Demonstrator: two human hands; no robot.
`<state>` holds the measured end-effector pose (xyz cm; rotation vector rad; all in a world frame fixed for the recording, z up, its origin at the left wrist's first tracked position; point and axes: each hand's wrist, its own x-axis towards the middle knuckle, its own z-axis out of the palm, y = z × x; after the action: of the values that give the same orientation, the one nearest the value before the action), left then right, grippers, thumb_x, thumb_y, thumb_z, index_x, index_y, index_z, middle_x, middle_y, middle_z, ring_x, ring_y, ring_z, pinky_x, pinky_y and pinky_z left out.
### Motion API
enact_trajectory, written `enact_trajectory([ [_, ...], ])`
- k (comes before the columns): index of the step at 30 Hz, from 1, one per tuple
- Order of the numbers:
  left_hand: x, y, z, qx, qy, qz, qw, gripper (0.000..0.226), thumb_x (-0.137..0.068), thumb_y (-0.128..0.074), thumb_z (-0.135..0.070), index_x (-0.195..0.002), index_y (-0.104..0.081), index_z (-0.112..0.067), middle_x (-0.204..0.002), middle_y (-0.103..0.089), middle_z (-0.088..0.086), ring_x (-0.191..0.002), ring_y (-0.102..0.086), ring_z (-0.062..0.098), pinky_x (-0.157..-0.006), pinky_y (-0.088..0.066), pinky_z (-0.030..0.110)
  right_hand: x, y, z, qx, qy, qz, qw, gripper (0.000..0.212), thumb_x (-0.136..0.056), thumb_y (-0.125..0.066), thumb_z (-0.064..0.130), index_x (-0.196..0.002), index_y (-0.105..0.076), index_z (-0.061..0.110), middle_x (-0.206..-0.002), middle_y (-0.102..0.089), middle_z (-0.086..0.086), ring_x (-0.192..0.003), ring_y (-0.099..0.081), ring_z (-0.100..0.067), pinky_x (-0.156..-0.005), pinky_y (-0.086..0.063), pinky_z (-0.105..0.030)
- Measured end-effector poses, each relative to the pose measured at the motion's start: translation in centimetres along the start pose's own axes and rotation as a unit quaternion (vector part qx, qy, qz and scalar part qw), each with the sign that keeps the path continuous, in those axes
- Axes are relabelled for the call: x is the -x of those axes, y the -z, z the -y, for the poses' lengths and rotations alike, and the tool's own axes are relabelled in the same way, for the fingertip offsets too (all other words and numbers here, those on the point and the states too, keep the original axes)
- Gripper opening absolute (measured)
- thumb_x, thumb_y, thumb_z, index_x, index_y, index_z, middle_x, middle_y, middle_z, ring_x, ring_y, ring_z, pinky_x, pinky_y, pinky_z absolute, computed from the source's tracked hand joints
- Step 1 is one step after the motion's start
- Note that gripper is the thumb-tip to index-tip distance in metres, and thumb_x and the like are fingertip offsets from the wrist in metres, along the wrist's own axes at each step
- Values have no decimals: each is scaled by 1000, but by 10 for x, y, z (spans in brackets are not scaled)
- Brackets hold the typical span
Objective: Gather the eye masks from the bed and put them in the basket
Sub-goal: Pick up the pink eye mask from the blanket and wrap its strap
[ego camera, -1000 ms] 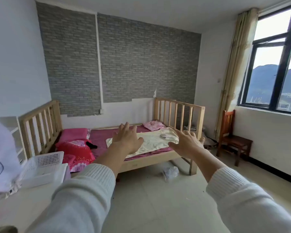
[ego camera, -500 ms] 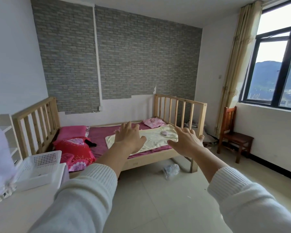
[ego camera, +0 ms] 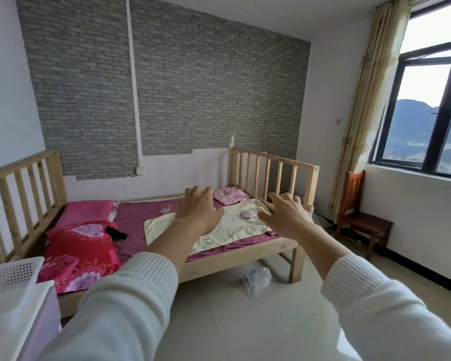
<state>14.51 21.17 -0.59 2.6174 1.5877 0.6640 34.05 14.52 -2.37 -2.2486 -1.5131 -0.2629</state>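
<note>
Head view: we've got both arms stretched out toward the bed (ego camera: 235,259), white sleeves, palms down. Left hand (ego camera: 197,209) has a released grip, fingers spread, nothing in it. Right hand (ego camera: 287,217) is the same: splayed, empty. Both hang in the air, well apart from the bedding.

A pink eye mask (ego camera: 246,214) lies on the cream towel (ego camera: 229,230) near the foot end, showing between our two hands. A black eye mask (ego camera: 116,232) lies on the magenta sheet (ego camera: 138,217), just beside the red floral quilt (ego camera: 81,254) and near the pink pillow (ego camera: 87,211). Folded pink clothing (ego camera: 231,195) sits by the foot rail.

The white basket (ego camera: 9,276) sits at lower left on a white worktop (ego camera: 34,316), beside the head end of the bed. Its inside is not visible from here.

A crumpled plastic bag (ego camera: 257,280) lies on the floor under the bed edge. A wooden chair (ego camera: 362,217) stands below the window.
</note>
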Motion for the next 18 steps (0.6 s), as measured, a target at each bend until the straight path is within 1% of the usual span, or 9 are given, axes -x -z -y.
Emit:
enact_trajectory([
  [2, -11, -5, -1, 7, -2, 17, 1000, 55, -91, -45, -41, -138, -40, -14, -142, -42, 11, -131, -34, 31, -103, -39, 49, -9, -3, -4, 1, 2, 12, 1000, 68, -83, -49, 60, -141, -31, 29, -143, -43, -7, -133, -33, -32, -105, -21, -66],
  [5, -66, -41, -11, 8, -6, 14, 1000, 57, -90, -45, -42, -139, -39, -14, -145, -41, 11, -133, -33, 31, -106, -36, 50, -59, -30, -29, 0, 2, 14, 1000, 65, -84, -48, 58, -139, -33, 28, -144, -42, -7, -133, -33, -31, -105, -22, -64],
  [9, -132, -86, -16, 0, 0, 39, 999, 59, -90, -46, -44, -140, -38, -15, -146, -39, 10, -134, -31, 31, -108, -34, 50, -120, -69, -52, 1, -9, 44, 999, 68, -83, -49, 58, -141, -32, 28, -146, -41, -7, -134, -32, -31, -106, -22, -66],
  [11, -162, -108, -17, -6, 6, 48, 999, 58, -89, -46, -44, -139, -39, -16, -144, -40, 10, -133, -32, 31, -106, -35, 50, -145, -90, -62, 13, -12, 53, 998, 68, -82, -50, 58, -141, -33, 28, -146, -41, -6, -133, -33, -30, -106, -21, -67],
  [13, -196, -129, -15, -6, 11, 55, 998, 56, -89, -46, -44, -138, -40, -16, -143, -41, 10, -131, -33, 31, -105, -37, 49, -176, -111, -71, 10, -15, 54, 998, 68, -82, -50, 58, -141, -33, 28, -147, -40, -5, -133, -34, -30, -105, -23, -65],
  [18, -292, -186, -9, -8, -1, 56, 998, 55, -88, -46, -44, -136, -41, -17, -142, -42, 10, -130, -35, 31, -103, -38, 50, -264, -163, -92, 14, -20, 64, 998, 69, -83, -50, 57, -142, -32, 28, -146, -40, -7, -134, -33, -31, -106, -24, -64],
])
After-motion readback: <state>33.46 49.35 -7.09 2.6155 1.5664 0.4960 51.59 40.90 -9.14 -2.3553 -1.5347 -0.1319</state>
